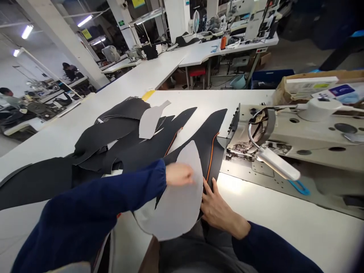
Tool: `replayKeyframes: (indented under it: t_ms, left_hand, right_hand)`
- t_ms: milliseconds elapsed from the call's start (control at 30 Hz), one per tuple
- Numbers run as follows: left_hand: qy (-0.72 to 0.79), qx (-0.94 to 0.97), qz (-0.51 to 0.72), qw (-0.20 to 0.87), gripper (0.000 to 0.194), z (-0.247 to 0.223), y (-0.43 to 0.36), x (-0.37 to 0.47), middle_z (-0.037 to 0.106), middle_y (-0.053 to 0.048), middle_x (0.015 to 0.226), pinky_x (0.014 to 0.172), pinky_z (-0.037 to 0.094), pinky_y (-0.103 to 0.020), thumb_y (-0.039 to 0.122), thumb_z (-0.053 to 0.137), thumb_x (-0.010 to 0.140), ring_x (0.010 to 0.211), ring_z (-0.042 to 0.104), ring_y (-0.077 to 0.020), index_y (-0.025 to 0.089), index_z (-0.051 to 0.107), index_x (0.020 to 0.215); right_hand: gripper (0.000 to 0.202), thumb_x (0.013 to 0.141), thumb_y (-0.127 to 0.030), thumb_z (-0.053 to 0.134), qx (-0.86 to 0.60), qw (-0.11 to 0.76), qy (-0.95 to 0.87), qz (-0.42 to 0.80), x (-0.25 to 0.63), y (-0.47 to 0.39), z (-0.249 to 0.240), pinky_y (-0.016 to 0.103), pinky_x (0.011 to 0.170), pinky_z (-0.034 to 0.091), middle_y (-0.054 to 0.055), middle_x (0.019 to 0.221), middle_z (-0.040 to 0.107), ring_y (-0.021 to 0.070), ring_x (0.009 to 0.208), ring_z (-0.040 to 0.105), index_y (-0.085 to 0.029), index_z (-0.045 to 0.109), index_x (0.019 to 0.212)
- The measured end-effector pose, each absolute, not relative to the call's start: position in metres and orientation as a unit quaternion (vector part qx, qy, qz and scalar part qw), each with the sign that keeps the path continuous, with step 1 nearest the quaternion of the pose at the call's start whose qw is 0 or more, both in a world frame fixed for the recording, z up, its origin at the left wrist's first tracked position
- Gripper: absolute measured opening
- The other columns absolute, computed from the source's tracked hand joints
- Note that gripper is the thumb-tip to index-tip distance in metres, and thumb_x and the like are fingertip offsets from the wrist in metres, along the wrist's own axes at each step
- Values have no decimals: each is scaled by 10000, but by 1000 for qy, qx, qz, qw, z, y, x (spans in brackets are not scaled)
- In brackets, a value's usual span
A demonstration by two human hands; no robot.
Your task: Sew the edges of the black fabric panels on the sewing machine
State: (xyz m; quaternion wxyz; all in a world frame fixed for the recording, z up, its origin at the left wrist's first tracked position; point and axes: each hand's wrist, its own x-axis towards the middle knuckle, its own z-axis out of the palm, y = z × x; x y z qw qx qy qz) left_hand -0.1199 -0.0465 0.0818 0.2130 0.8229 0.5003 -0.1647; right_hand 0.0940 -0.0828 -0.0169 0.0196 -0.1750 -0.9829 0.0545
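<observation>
My left hand (179, 174) is closed and slightly blurred over a leaf-shaped light grey panel (176, 212). Whatever its fingers hold, if anything, is hidden. To its right, my right hand (218, 210) rests with fingers spread along the grey panel's edge and on a black fabric panel (203, 132). Orange piping (211, 159) runs down that black panel beside my right fingertips. The grey panel lies partly over the black one and reaches past the table's front edge towards my lap. A second strip of orange piping (172, 142) edges another black piece further left.
A sewing machine (298, 129) with a white lamp (280, 163) stands close on the right. Black cut pieces (110, 140) pile up on the left, with a small grey piece (152, 121) on top. A cardboard box (280, 91) sits behind the machine. People work far left.
</observation>
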Motion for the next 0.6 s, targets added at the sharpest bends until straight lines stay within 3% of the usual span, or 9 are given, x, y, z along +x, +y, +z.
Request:
replayKeyframes:
  t_ms: [67, 133, 233, 367, 500, 600]
  left_hand:
    - [612, 780, -97, 84, 375, 71, -17, -124, 563, -123, 1161, 822, 465, -343, 471, 434, 934, 1079, 528, -271, 169, 590, 1093]
    - [674, 734, -76, 30, 464, 52, 3, -122, 488, -164, 1265, 892, 444, -403, 492, 440, 923, 1165, 466, -316, 151, 533, 1224]
    - [682, 730, -36, 22, 556, 17, 12, -105, 425, -185, 1323, 958, 395, -453, 513, 466, 901, 1186, 429, -332, 155, 463, 1326]
    - [643, 760, 86, 38, 503, -8, 3, -70, 471, -119, 1222, 892, 427, -397, 467, 468, 899, 1075, 457, -275, 222, 466, 1339]
    - [611, 781, 117, 51, 489, -8, -5, -43, 496, -87, 1155, 825, 445, -379, 465, 491, 877, 989, 471, -250, 247, 491, 1315]
    - [576, 807, 121, 50, 500, -7, -6, -36, 487, -85, 1249, 852, 440, -390, 454, 519, 862, 1044, 469, -253, 231, 494, 1308]
  right_hand:
    - [427, 815, -491, 622, -174, 21, -983, 63, 94, -83, -17, 805, 1006, 102, 172, 1256, 558, 522, 1357, 165, -179, 685, 1099]
    - [431, 810, -489, 630, -172, 21, -983, 68, 94, -80, -17, 809, 1000, 110, 174, 1213, 583, 525, 1350, 176, -171, 688, 1096]
    - [391, 814, -471, 627, -174, 35, -982, 72, 94, -74, -19, 811, 998, 108, 171, 1116, 633, 507, 1315, 259, -161, 710, 1037]
    - [261, 883, -269, 505, -190, 100, -975, 64, 99, -74, -33, 796, 1016, 107, 114, 1071, 671, 397, 1159, 482, -188, 705, 1031]
    - [350, 891, -116, 404, -193, 120, -973, 46, 108, -92, -49, 605, 1092, 258, 66, 1177, 650, 317, 1165, 511, -195, 684, 1087]
    - [335, 864, -89, 420, -175, 109, -978, 34, 112, -108, -51, 529, 1056, 357, 68, 1083, 687, 299, 1104, 558, -179, 706, 1015]
